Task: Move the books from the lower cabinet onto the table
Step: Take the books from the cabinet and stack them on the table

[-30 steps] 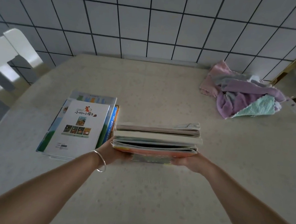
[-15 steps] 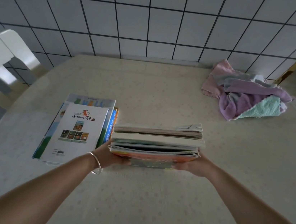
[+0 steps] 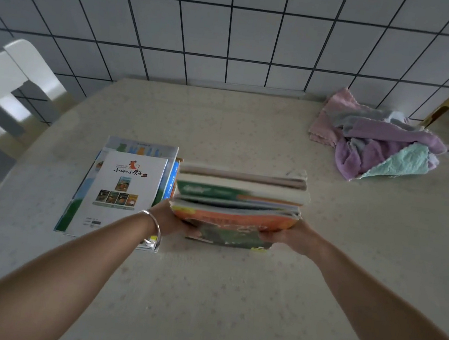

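I have a stack of books (image 3: 239, 197) between my two hands, out over the middle of the table (image 3: 229, 299). The stack is several books thick, with its edges facing me; the bottom one has an orange and green cover that tilts down toward me. I cannot tell whether the stack's underside is touching the table or is just above it.

My left hand (image 3: 172, 218) has its grip closed on the lower left corner of the stack, fingers tucked under it. My right hand (image 3: 291, 237) is closed the same way on the lower right corner. There is a silver bracelet (image 3: 153, 227) on my left wrist.

Just beside the stack, on its left, a second pile of books (image 3: 121, 187) lies flat on the table, the top one white with a small red dog and a row of little pictures on the cover. The two piles are very close, perhaps touching at the near edge.

Well apart, at the far right of the table, lies a heap of cloths (image 3: 376, 138), pink, purple, grey and mint green. A white chair (image 3: 4, 78) stands at the left, and a tiled wall (image 3: 236, 28) rises behind the table.
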